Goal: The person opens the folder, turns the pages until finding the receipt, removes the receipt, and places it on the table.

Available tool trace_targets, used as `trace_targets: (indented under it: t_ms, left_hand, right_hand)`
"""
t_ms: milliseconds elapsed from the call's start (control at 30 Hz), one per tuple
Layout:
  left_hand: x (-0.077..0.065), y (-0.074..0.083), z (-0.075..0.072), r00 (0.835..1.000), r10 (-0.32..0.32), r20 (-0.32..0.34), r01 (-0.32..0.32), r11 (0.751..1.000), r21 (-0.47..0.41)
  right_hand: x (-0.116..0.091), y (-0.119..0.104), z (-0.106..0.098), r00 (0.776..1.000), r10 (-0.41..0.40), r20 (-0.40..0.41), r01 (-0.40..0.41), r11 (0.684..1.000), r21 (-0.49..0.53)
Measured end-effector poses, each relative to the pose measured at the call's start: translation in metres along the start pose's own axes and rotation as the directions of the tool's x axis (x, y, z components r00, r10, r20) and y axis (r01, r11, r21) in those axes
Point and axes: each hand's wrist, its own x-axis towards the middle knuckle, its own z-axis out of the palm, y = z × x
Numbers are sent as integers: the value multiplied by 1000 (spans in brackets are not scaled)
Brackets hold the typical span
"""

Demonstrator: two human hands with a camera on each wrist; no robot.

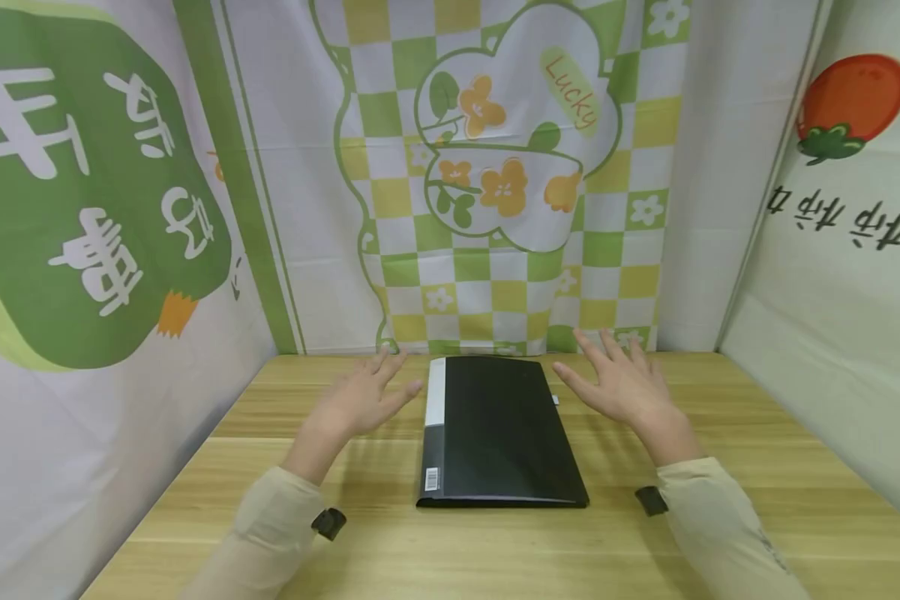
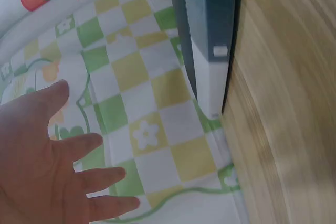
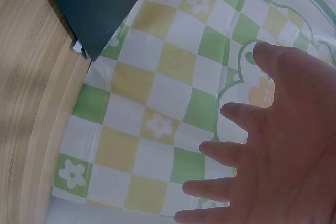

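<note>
A black folder [image 1: 502,433] with a white and grey spine strip lies closed on the wooden table, a barcode label [image 1: 431,478] near its lower left corner. To its left, my left hand [image 1: 363,396] hovers with fingers spread, holding nothing. On the other side my right hand [image 1: 618,379] is held up likewise, fingers apart and touching nothing. The left wrist view shows the spine of the folder [image 2: 210,45] beyond the spread left hand [image 2: 47,161]. In the right wrist view, a folder corner [image 3: 100,9] with a small white tab [image 3: 79,47] appears away from the right hand [image 3: 283,140].
The wooden table [image 1: 307,558] meets a green and yellow checkered cloth [image 1: 472,275] at the back. Printed cloth walls stand at left [image 1: 120,417] and right [image 1: 817,333]. Each sleeve cuff has a dark band [image 1: 329,523] beside it.
</note>
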Motion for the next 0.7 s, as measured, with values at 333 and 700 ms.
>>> trace_targets:
  t_ms: [333,700]
  left_hand:
    - [-15,35,1,995,93,42,-93,996,0]
    - [-31,72,23,959,98,267,-98,995,-14]
  right_hand:
    - [-2,0,-2,1000,-2,7,2,1000,10]
    - [-4,-2,0,1000,-2,22,2,1000,11]
